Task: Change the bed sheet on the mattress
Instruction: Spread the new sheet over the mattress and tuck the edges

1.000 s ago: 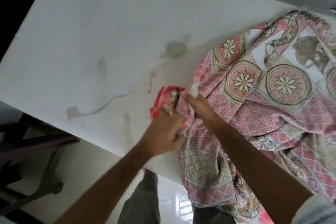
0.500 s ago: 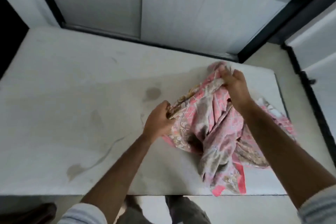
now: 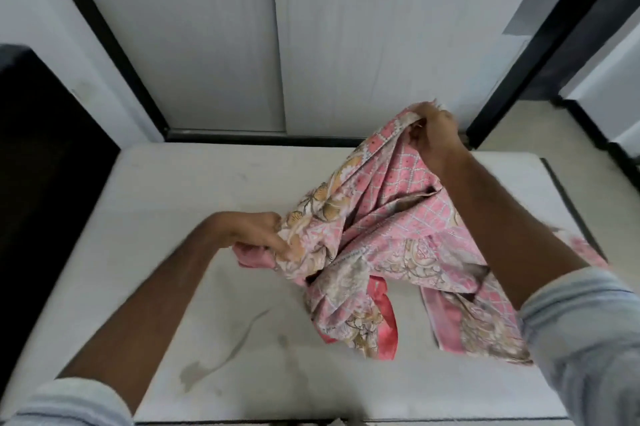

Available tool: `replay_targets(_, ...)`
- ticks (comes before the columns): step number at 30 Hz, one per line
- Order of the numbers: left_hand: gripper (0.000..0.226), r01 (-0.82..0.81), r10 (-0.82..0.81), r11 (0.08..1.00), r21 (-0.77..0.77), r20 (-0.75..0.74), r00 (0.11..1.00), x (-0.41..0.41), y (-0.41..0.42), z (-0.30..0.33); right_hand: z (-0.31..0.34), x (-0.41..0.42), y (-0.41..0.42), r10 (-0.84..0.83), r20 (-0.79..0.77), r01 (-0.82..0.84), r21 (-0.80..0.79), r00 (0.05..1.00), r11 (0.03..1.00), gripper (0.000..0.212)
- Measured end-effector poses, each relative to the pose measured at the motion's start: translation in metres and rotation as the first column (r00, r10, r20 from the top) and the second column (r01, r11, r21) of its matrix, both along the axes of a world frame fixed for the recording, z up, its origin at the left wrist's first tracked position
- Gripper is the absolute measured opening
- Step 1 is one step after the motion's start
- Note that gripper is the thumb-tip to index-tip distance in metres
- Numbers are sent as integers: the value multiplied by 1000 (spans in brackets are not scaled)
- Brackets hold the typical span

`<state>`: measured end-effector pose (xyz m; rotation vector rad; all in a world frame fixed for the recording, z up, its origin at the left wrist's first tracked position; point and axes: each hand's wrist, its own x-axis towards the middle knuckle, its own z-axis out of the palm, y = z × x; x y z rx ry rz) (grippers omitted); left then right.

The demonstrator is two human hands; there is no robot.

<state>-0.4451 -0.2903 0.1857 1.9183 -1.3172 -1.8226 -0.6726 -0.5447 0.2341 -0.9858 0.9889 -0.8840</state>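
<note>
pink patterned bed sheet (image 3: 388, 218) bunched, gripped by left hand (image 3: 258, 235) and right hand (image 3: 434, 135), hiding part of mattress (image 3: 173, 204).

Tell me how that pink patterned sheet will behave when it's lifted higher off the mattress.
Likely floppy: the pink patterned sheet sags in folds between the left hand and right hand. Probably light, since pinched edges hold it up. Its loose tails may drag across the mattress.

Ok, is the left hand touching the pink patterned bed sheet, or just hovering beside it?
Touching. The head view shows the left hand with fingers curled round a bunched fold of the pink patterned bed sheet, no gap between them.
</note>
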Motion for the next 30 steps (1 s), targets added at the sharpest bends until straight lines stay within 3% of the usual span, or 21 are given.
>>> replay_targets(3, 46, -340, 303, 932, -125, -246, 921, 28, 28, 33, -17, 22, -11, 39, 78, -46, 94, 996, 994, 15)
replay_targets(5, 48, -610, 502, 735, -295, -367, 783, 44, 38, 71, -36, 40, -10, 208, 15, -209, 81, 978, 975, 10)
replay_targets(7, 36, -689, 624, 514, -510, -329, 709, 72, 38, 107, -55, 57, 4, 387, -126, -385, 41, 913, 922, 21)
replay_targets(8, 27, -674, 679, 448, -588, -267, 684, 91, 36, 122, -66, 66, 14, 450, -184, -453, 24, 874, 891, 33)
replay_targets(10, 16, -657, 783, 365, -659, -165, 600, 133, 34, 144, -85, 84, 38, 550, -223, -561, 18, 805, 828, 60)
replay_targets(12, 16, -667, 846, 350, -657, -85, 526, 166, 36, 148, -108, 102, 63, 611, -303, -641, -1, 732, 768, 68)
replay_targets(15, 17, -678, 864, 409, -611, 20, 503, 180, 40, 116, -135, 118, 108, 649, -605, -823, -18, 462, 568, 69)
replay_targets(18, 21, -732, 879, 430, -528, 61, 472, 183, 46, 64, -167, 109, 149, 568, -792, -938, -17, 225, 347, 59)
replay_targets(20, 17, -688, 847, 503, -524, 140, 513, 197, 49, 34, -192, 89, 166, 429, -903, -971, 116, -15, 210, 47)
replay_targets(21, 11, -596, 792, 597, -538, 273, 547, 212, 52, 21, -203, 77, 171, 368, -925, -969, 169, -93, 181, 38)
replay_targets(22, 7, -449, 690, 718, -531, 465, 554, 229, 53, 8, -212, 66, 175, 325, -935, -955, 215, -141, 205, 31)
replay_targets(24, 17, -166, 452, 890, -425, 774, 443, 261, 58, -13, -220, 46, 179, 313, -940, -891, 253, -135, 377, 23)
replay_targets(27, 40, -9, 316, 944, -330, 897, 310, 296, 58, -63, -229, 22, 183, 337, -936, -760, 288, -97, 582, 16)
replay_targets(29, 51, 95, 197, 969, -229, 944, 266, 302, 60, -108, -235, 17, 195, 426, -898, -726, 367, -112, 582, 23)
replay_targets(30, 49, 144, 161, 966, -214, 937, 309, 292, 61, -127, -238, 17, 204, 465, -878, -707, 401, -114, 582, 27)
